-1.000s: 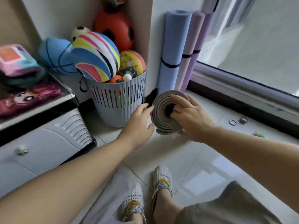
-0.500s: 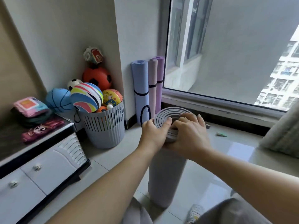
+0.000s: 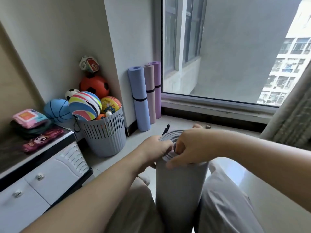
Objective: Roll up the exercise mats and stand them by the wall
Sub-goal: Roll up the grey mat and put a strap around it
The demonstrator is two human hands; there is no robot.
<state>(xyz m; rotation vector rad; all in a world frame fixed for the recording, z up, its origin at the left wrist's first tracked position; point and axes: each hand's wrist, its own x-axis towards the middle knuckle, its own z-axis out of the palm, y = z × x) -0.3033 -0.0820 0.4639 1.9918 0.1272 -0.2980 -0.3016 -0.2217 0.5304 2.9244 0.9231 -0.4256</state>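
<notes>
**A:** Looking down from the head camera, where is the mat that is being worked on?

**B:** The grey mat [image 3: 180, 190] is standing upright on its end on the floor tiles between the person's knees. Its spiral top is facing up towards the camera

**A:** And what are the hands doing?

**B:** The left hand [image 3: 155, 149] is gripping the left rim of the roll's top, with its fingers curling over the edge. The right hand [image 3: 190, 147] is clamping the near right side. Its thumb is pressing on the outer wall and its fingers are hooking into the spiral layers

**A:** Is anything hanging off it?

**B:** A black strap [image 3: 165, 129] is sticking up at the far left of the top edge, just beyond the left hand. I cannot tell how it is fastened

**A:** What is waiting by the wall?

**B:** Three rolled mats are standing upright in the corner beside the window. A blue mat [image 3: 139, 84], a pink mat [image 3: 149, 78] and a purple mat [image 3: 157, 73] are touching side by side, each wearing a dark band round its middle. They are standing well apart from the grey one

**A:** And to the left?

**B:** A slatted basket [image 3: 106, 138] is holding balls, with a striped ball [image 3: 85, 105] bulging over its rim. A white cabinet [image 3: 50, 179] is running along the left edge, and a curtain [image 3: 289, 118] is hanging at the right
</notes>
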